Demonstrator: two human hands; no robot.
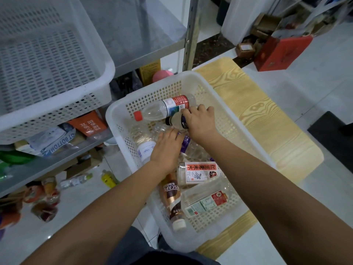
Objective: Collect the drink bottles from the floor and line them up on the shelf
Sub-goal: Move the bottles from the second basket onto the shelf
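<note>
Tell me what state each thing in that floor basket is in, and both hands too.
floor basket: holds bottles lying down.
red-capped bottle: capped, on its side.
dark-capped bottle: gripped by the right hand.
left hand: resting on clear bottles, grip unclear.
coffee bottle: capped, on its side.

Wood-grain mat point(267, 119): flat on the floor point(315, 88).
Floor basket point(118, 111): white, perforated, partly on the mat.
Red box point(280, 52): beyond the mat's far corner.
Shelf basket point(57, 73): at the shelf point(149, 39) front edge.

two baskets point(107, 60) point(112, 119), two hands point(166, 147) point(200, 120)
</note>
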